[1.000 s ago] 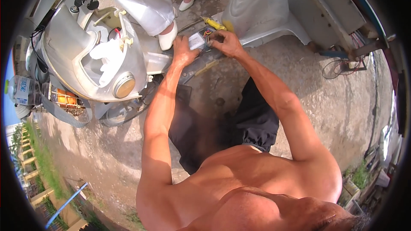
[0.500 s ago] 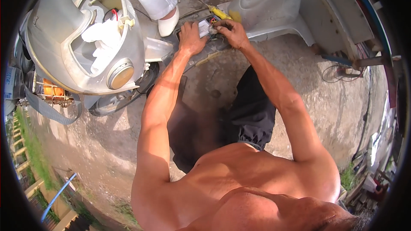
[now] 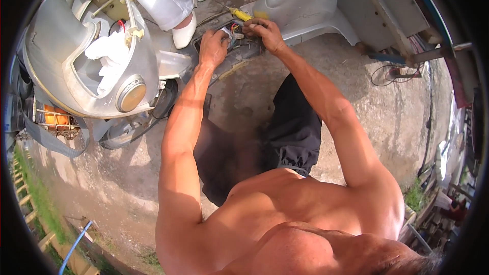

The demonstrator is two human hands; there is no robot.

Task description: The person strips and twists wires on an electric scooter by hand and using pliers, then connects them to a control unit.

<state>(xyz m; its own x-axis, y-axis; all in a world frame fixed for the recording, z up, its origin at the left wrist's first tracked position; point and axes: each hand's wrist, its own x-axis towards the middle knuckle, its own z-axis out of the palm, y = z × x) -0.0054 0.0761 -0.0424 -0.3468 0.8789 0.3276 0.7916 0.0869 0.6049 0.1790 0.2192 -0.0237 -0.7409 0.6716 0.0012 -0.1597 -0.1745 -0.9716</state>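
My left hand (image 3: 213, 47) is closed on a small white boxy piece (image 3: 225, 31), mostly hidden by its fingers. Beside it, red and yellow wires (image 3: 234, 28) stick up from an open dark compartment (image 3: 235, 42) low on the ground. The bent fingers of my right hand (image 3: 265, 34) come together at the right edge of this compartment; what they grip, if anything, is hidden. Just beyond lies a yellow-handled tool (image 3: 240, 14) with a thin shaft pointing away to the left.
A grey scooter body shell (image 3: 51, 66) with white cloth (image 3: 109, 56) in it stands at left. Near the far edge, a person in white trousers wears white shoes (image 3: 184, 31). A grey plastic chair (image 3: 298, 0) stands far right of my hands. Black cable (image 3: 392, 75) lies at right.
The white piece between my hands has shifted toward my left hand and is now more covered. My hands are farther apart, and the wires show better. The whole view has shifted slightly.
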